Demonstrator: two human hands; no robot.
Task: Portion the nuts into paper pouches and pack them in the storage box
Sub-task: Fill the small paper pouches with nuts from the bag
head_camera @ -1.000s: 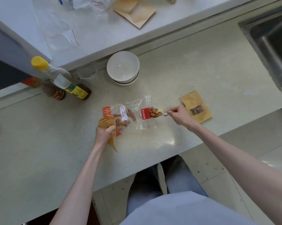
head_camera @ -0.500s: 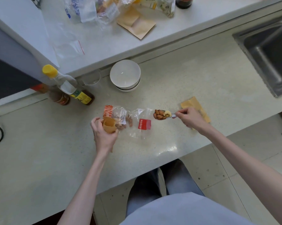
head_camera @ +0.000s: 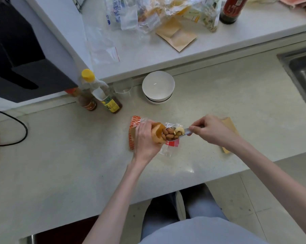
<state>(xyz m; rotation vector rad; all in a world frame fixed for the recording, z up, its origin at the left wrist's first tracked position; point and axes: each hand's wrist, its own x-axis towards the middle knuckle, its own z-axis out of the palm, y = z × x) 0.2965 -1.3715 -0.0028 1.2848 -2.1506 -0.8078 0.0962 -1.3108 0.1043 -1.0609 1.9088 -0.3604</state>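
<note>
Now left hand [head_camera: 145, 140] gripping open pouch [head_camera: 157, 132], right hand [head_camera: 210, 132] pinching spoon [head_camera: 182, 132] of nuts [head_camera: 169, 133], moved to the pouch mouth, near the surface [head_camera: 78, 164] front edge.

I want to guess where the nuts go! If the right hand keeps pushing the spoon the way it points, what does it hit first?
Most likely the open pouch held by the left hand; the right hand aims the spoon at its mouth.

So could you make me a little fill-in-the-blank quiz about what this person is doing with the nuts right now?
1. The left hand holds an open paper ____.
2. The right hand holds a ____ loaded with nuts.
3. The white bowl sits on the counter and holds ____.
4. The bottle beside the bowl has a ____ cap.

Missing words: pouch; spoon; nothing; yellow
</note>
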